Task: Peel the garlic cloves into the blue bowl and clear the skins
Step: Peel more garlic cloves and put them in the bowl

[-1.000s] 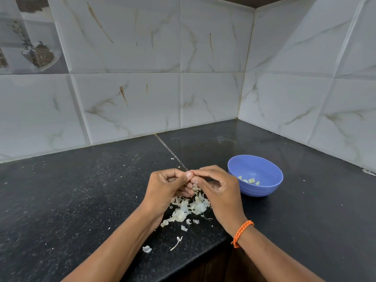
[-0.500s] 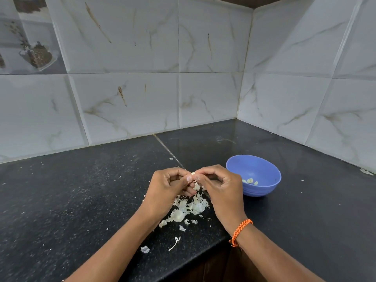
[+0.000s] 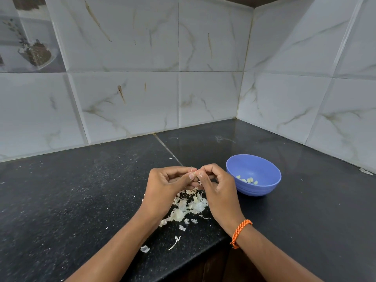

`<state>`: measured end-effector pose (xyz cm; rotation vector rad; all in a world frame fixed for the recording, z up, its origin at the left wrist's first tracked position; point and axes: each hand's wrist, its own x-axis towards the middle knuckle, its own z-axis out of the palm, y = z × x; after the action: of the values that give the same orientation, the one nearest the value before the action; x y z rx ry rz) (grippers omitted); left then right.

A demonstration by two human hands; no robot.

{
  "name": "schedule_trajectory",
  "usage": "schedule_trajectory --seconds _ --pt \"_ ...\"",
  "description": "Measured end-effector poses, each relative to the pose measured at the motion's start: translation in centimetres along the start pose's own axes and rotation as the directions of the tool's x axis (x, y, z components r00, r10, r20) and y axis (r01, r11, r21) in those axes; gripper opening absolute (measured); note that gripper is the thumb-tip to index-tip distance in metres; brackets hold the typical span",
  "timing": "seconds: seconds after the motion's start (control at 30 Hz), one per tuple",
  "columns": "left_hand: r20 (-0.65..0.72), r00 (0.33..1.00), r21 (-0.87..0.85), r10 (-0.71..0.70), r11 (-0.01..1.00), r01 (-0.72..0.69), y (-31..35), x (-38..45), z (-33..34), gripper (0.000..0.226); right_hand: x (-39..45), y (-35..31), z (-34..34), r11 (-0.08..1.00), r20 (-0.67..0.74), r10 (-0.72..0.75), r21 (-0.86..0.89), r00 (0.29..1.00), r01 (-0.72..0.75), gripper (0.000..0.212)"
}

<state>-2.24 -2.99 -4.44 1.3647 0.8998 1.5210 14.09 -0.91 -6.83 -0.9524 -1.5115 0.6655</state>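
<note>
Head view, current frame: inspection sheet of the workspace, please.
Surface: black countertop, speckled with white flecks.
Job's things: blue bowl holds peeled cloves; garlic clove pinched between both hands.
Clutter: skin pile under the hands; stray skins near the counter edge.
Grippers: left hand, right hand, both pinching the clove.
Cables: nothing seen.
Surroundings: marbled wall tiles; orange wristband.

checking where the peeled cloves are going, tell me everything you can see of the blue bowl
The blue bowl is small, round and matte, plastic by its look, with faint ridges around its lower wall. It stands upright on the black countertop, just right of the right hand, which hides a bit of its near-left rim; contact cannot be told. A few pale peeled garlic cloves lie at its bottom.
</note>
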Motion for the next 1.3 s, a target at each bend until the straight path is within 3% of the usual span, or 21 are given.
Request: schedule_trajectory --seconds 0.13,0.27,0.47,0.63,0.77,0.93,1.3 --pt "-0.009 0.999 -0.033 -0.046 0.998 0.045 -0.1 0.2 0.0 0.013 -0.1 -0.2 0.2 0.992 0.035 -0.059 -0.111 0.998 0.063 0.023" --pt "-0.029 0.996 -0.035 -0.083 0.996 0.082 -0.1 0.2 -0.2 0.013 -0.1 -0.4 0.2 0.994 0.006 -0.032 -0.106 0.999 0.032 0.038" --pt "-0.083 0.977 -0.158 -0.194 0.971 0.18 0.0 0.2 -0.9 0.014 -0.7 -0.5 0.4 0.97 0.066 -0.115 -0.208 0.991 0.126 0.006" --pt "-0.105 0.975 -0.124 -0.196 0.975 0.183 0.1 0.2 -0.8 0.016 -0.8 -1.3 0.4 0.988 0.076 -0.117 -0.089 0.99 0.123 0.022" --pt "-0.107 0.976 -0.058 -0.188 0.982 0.182 0.2 0.1 -0.8 0.023 -1.0 -1.7 0.4 0.995 0.12 -0.09 -0.026 0.989 0.094 0.022" --pt "-0.083 0.973 -0.052 -0.215 0.976 0.212 0.2 0.0 -0.5 0.027 -0.8 -1.5 0.1 0.996 0.072 -0.072 -0.046 0.995 0.075 0.018" --pt "-0.05 0.962 -0.069 -0.27 0.961 0.266 0.2 0.1 -0.8 0.027 -0.6 -1.4 0.0 0.981 0.098 -0.143 -0.117 0.985 0.155 0.046"
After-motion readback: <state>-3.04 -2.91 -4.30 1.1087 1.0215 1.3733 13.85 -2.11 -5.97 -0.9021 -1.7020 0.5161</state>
